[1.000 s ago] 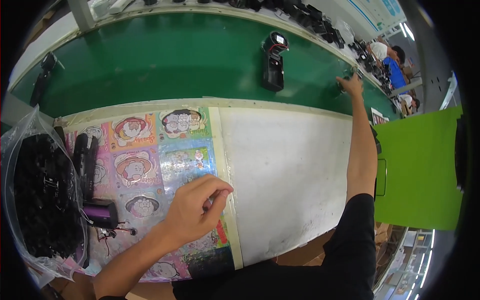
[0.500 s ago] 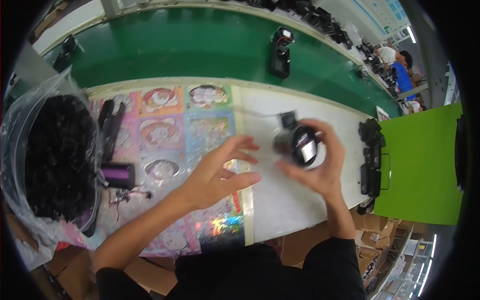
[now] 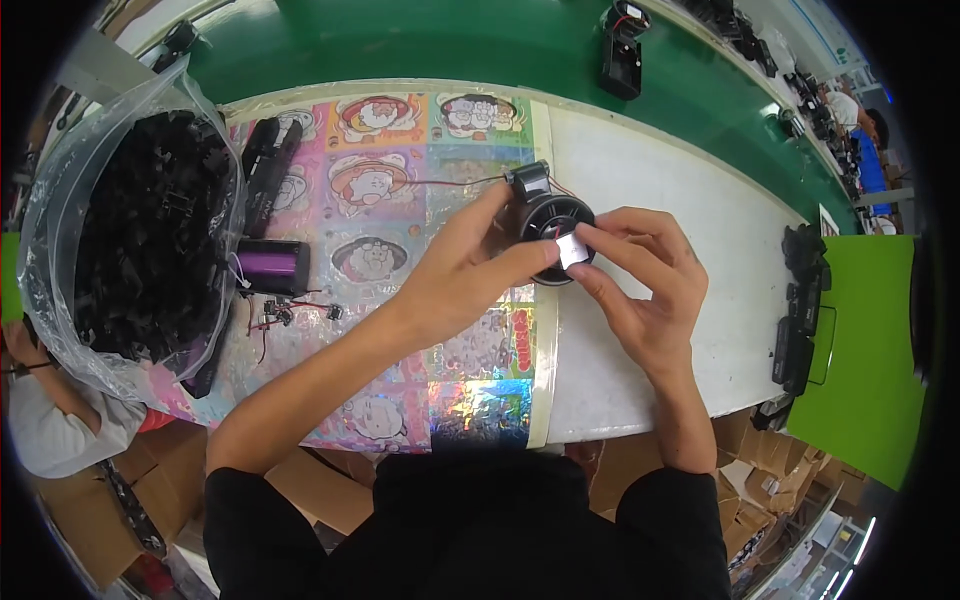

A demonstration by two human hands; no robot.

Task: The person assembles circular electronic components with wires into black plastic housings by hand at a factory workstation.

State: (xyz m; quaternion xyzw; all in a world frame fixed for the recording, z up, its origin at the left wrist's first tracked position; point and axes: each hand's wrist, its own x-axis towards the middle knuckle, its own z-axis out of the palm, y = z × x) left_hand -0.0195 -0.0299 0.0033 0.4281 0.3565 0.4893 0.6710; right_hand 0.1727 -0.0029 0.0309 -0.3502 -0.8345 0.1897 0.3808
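Note:
A black round housing (image 3: pixel 545 215) with spoke-like ribs inside its rim is between my hands, over the seam of the patterned mat and the white worktop. A small black block (image 3: pixel 529 180) with thin red and black wires juts from its far side. My left hand (image 3: pixel 460 275) grips the housing from the left, thumb across its face, its other fingers partly hidden. My right hand (image 3: pixel 650 285) pinches a small silvery square piece (image 3: pixel 572 250) at the housing's middle between thumb and forefinger. Whether that piece is fixed to the housing, I cannot tell.
At left stands a clear plastic bag (image 3: pixel 130 240) full of black parts. Beside it lie black casings (image 3: pixel 270 170), a purple cylinder (image 3: pixel 272 265) and small wired parts (image 3: pixel 285 312). Black parts (image 3: pixel 798 310) line the right edge. A green belt (image 3: pixel 420 45) carries another black unit (image 3: pixel 622 60).
My left hand has moved in and taken hold of the round housing. My right hand has shifted from gripping its side to pinching the silvery piece. The whole view has shifted.

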